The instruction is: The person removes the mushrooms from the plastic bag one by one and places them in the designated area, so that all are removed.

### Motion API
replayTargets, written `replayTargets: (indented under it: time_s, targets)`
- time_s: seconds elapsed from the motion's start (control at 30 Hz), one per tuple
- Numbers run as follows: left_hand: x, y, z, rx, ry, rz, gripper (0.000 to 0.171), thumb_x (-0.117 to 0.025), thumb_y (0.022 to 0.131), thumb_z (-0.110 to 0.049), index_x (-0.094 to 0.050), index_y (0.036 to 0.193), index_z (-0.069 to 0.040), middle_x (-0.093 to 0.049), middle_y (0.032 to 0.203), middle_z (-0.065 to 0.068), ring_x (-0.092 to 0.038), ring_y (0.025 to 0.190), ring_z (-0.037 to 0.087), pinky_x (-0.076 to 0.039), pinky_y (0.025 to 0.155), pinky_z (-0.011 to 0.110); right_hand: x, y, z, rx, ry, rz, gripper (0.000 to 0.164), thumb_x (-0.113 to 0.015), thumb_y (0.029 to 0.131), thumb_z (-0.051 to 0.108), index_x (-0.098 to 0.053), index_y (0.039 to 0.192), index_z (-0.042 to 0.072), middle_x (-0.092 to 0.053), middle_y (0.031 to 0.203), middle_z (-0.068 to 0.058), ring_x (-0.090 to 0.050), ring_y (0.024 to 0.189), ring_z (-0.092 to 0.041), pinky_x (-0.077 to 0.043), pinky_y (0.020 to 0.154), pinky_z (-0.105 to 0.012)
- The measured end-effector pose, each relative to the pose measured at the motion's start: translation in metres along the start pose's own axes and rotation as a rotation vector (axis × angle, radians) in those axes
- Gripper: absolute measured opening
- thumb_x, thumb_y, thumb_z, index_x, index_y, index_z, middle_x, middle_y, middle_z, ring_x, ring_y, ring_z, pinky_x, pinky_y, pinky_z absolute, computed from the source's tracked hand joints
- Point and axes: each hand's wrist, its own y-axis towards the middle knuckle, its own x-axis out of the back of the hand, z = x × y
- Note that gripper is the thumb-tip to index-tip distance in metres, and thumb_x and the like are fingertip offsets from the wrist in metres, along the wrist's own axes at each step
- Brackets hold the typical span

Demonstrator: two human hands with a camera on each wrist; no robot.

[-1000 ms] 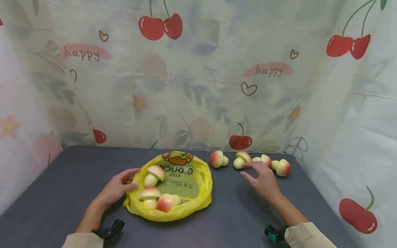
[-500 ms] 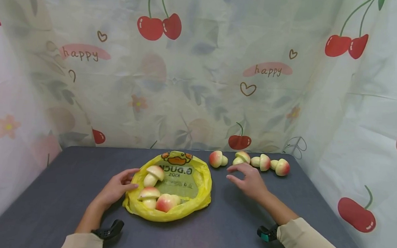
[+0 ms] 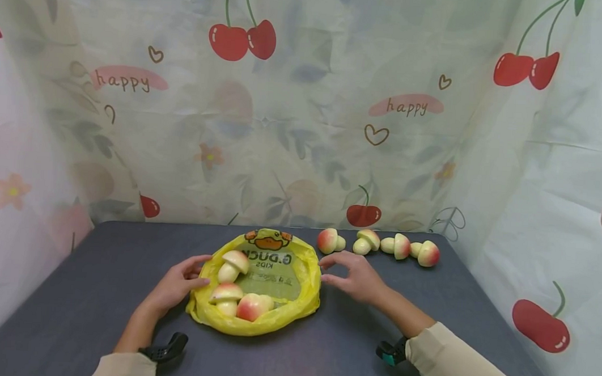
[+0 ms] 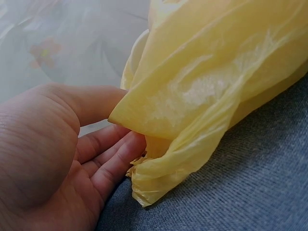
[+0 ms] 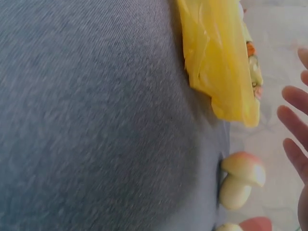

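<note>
A yellow plastic bag (image 3: 294,310) with a duck print stands on the table, its mouth wide and its rim rolled back. Inside lie three toy mushrooms (image 3: 233,264) with cream stems and reddish caps. My left hand (image 3: 175,283) holds the bag's left side, thumb and fingers around a loose yellow fold (image 4: 178,139) in the left wrist view. My right hand (image 3: 355,277) is at the bag's right rim, fingers spread and nothing in them. In the right wrist view those fingers (image 5: 293,115) appear at the right edge, apart from the bag.
Several more toy mushrooms (image 3: 396,247) lie in a row along the table's back right edge. The dark grey table (image 3: 292,363) ends at a printed cloth curtain (image 3: 294,125) behind and at both sides. A dark band with a camera sits on each wrist.
My right hand has moved left, from in front of the mushroom row to the bag's right rim, carrying nothing. The left hand, the bag and the mushrooms stay where they were.
</note>
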Motion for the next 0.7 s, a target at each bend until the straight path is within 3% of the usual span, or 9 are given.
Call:
replayTargets:
  time_s: [0.27,0.47,0.7]
  targets:
    - [0.001,0.001,0.001,0.000,0.006,0.001,0.058,-0.068,0.093,-0.018,-0.045,0.144,-0.006,-0.058,0.122,0.020,-0.058,0.103,0.028,-0.048,0.085,0.038,-0.005,0.013,0.010,0.014,0.053,0.127,0.036,-0.073,0.089,0.026,-0.067,0.119,0.007,-0.069,0.111,-0.004,-0.063,0.099,-0.015,-0.049,0.087,-0.036]
    - [0.002,0.001,0.002,-0.014,0.002,0.011,0.058,-0.068,0.093,-0.018,-0.044,0.144,-0.006,-0.059,0.122,0.020,-0.058,0.103,0.028,-0.049,0.084,0.038,-0.009,0.025,0.018,-0.011,0.098,0.224,0.039,-0.070,0.091,0.030,-0.064,0.125,0.010,-0.066,0.119,-0.006,-0.063,0.102,-0.021,-0.049,0.087,-0.042]
    - [0.000,0.001,0.001,-0.011,-0.006,0.017,0.058,-0.068,0.093,-0.017,-0.044,0.144,-0.005,-0.059,0.121,0.019,-0.058,0.101,0.027,-0.049,0.082,0.035,-0.007,0.048,0.028,-0.104,0.147,0.468,0.043,-0.064,0.095,0.031,-0.058,0.134,0.013,-0.062,0.127,-0.004,-0.062,0.106,-0.021,-0.048,0.090,-0.041]
